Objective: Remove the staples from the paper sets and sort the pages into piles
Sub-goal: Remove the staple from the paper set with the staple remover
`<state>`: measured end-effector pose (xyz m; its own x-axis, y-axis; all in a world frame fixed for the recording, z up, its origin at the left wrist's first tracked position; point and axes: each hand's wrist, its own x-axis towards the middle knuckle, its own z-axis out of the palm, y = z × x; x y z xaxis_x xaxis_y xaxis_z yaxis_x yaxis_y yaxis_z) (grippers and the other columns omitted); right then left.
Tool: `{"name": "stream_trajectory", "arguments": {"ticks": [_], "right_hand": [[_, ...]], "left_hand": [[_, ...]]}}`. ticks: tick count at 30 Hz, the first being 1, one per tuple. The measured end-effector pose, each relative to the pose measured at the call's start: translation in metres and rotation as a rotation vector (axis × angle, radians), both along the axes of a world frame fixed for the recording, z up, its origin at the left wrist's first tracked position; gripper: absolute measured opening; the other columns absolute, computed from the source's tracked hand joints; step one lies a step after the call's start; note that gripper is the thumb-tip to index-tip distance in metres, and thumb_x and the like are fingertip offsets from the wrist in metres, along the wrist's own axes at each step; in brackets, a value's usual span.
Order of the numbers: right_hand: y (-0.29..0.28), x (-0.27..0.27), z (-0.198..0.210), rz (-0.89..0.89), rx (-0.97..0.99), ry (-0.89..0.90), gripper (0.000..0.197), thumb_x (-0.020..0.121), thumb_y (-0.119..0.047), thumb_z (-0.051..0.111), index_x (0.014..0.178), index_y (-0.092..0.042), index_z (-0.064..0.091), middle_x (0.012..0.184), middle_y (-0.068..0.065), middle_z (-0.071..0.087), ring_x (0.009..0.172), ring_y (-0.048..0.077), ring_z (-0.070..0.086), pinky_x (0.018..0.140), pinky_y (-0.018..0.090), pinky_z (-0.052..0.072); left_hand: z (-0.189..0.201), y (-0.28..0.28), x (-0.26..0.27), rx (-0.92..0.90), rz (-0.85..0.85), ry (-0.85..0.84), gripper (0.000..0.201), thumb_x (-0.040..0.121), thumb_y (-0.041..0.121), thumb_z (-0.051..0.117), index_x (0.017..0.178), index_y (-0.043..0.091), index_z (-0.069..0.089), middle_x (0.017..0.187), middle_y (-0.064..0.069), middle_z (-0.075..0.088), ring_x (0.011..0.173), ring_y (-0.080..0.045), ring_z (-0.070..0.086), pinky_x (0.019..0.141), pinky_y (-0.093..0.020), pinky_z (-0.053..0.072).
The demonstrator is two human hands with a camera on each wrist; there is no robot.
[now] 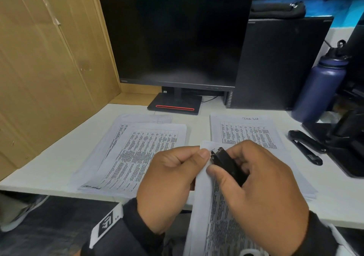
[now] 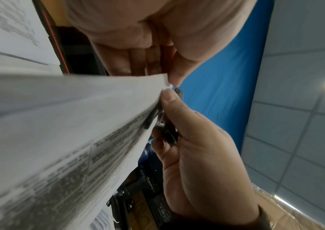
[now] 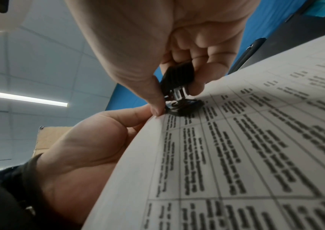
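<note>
In the head view, the left hand (image 1: 169,181) pinched the top corner of a stapled paper set (image 1: 212,216) between thumb and forefinger, holding it up over the near edge of the white bench (image 1: 49,163). The right hand (image 1: 260,179) had its grip curled round a black staple remover (image 1: 226,164), whose tip sat at that same corner. Two piles of printed pages lay on the bench, a left pile (image 1: 136,153) and a right pile (image 1: 246,129), well apart. A black stapler (image 1: 305,146) lay to the right, near a dark blue bottle (image 1: 321,86); a dark monitor (image 1: 177,39) stood behind.

In the left wrist view, the thumb tip and fingers (image 2: 174,73) nipped the paper's corner, with the remover (image 2: 169,133) just beside it in the other hand.

In the right wrist view, thumb and fingers squeezed the remover (image 3: 179,77), its metal claws touching the sheet (image 3: 255,155) at the corner.
</note>
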<state>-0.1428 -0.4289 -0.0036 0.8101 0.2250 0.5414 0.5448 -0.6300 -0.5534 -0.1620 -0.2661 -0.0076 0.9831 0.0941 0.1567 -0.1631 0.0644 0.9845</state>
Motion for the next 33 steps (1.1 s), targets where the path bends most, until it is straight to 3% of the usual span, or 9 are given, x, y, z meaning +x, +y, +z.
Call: {"name": "stream_trajectory", "arguments": {"ticks": [3,6,9,13,18,21,24,27,33], "right_hand": [[0.000,0.000,0.000,-0.001,0.017,0.020,0.027,0.078,-0.048,0.075,0.082,-0.031,0.054,0.074,-0.017,0.057,0.073,0.002,0.055,0.058,0.019,0.045],[-0.001,0.000,-0.001,0.009,0.015,0.019,0.028,0.077,-0.045,0.078,0.080,-0.030,0.055,0.072,-0.014,0.057,0.072,0.005,0.054,0.066,0.024,0.044],[-0.003,0.001,0.002,0.011,-0.038,0.005,0.027,0.077,-0.044,0.077,0.079,-0.029,0.055,0.071,-0.015,0.054,0.071,0.006,0.051,0.054,0.020,0.042],[0.000,0.001,-0.001,-0.005,-0.047,-0.014,0.026,0.078,-0.044,0.073,0.078,-0.029,0.052,0.072,-0.014,0.051,0.068,0.006,0.050,0.053,0.022,0.042],[0.002,0.002,-0.004,0.020,0.118,0.123,0.026,0.075,-0.047,0.078,0.078,-0.032,0.057,0.072,-0.011,0.061,0.070,0.004,0.059,0.059,0.024,0.049],[0.004,0.004,-0.007,0.046,0.220,0.170,0.025,0.074,-0.049,0.077,0.081,-0.033,0.059,0.074,-0.010,0.064,0.071,0.006,0.062,0.061,0.032,0.054],[0.004,0.005,-0.010,0.042,0.177,0.019,0.023,0.081,-0.043,0.077,0.083,-0.030,0.058,0.075,-0.013,0.060,0.072,0.006,0.058,0.060,0.028,0.049],[0.005,0.004,-0.009,0.037,0.052,-0.131,0.023,0.081,-0.042,0.073,0.086,-0.026,0.056,0.078,-0.017,0.050,0.071,0.005,0.048,0.059,0.021,0.042],[0.006,-0.001,-0.008,0.026,-0.039,-0.268,0.024,0.082,-0.037,0.073,0.090,-0.021,0.058,0.081,-0.009,0.050,0.072,0.011,0.048,0.054,0.028,0.047]], "left_hand": [[0.002,0.005,0.000,0.211,-0.005,-0.097,0.038,0.093,0.033,0.063,0.071,0.002,0.066,0.066,-0.025,0.049,0.064,-0.021,0.047,0.064,-0.035,0.042],[0.004,0.007,-0.002,0.380,0.021,-0.160,0.040,0.094,0.036,0.059,0.070,0.004,0.063,0.066,-0.025,0.047,0.061,-0.019,0.043,0.057,-0.037,0.037],[0.002,0.007,-0.002,0.463,0.041,-0.205,0.040,0.095,0.037,0.058,0.070,0.005,0.064,0.066,-0.023,0.049,0.060,-0.017,0.043,0.055,-0.040,0.039],[-0.003,0.008,-0.002,0.491,0.044,-0.225,0.040,0.095,0.038,0.058,0.074,0.005,0.066,0.065,-0.019,0.053,0.058,-0.025,0.047,0.056,-0.041,0.043],[-0.005,0.007,-0.002,0.454,0.047,-0.227,0.039,0.096,0.034,0.060,0.066,0.008,0.061,0.060,-0.012,0.047,0.057,-0.009,0.042,0.054,-0.030,0.036],[-0.006,0.007,0.001,0.325,0.006,-0.156,0.037,0.098,0.027,0.064,0.066,0.010,0.065,0.061,-0.014,0.050,0.060,-0.013,0.047,0.059,-0.028,0.041],[-0.006,0.008,0.004,0.172,-0.034,-0.071,0.030,0.095,0.023,0.068,0.071,0.004,0.070,0.066,-0.014,0.057,0.066,-0.020,0.054,0.066,-0.033,0.050],[-0.001,0.012,0.005,0.053,-0.065,-0.011,0.024,0.084,0.031,0.071,0.073,0.010,0.075,0.071,-0.012,0.063,0.070,-0.025,0.059,0.072,-0.039,0.054],[0.007,0.009,0.004,0.085,-0.004,-0.002,0.034,0.098,0.022,0.066,0.068,0.005,0.068,0.064,-0.011,0.057,0.060,-0.018,0.052,0.057,-0.025,0.049]]}}
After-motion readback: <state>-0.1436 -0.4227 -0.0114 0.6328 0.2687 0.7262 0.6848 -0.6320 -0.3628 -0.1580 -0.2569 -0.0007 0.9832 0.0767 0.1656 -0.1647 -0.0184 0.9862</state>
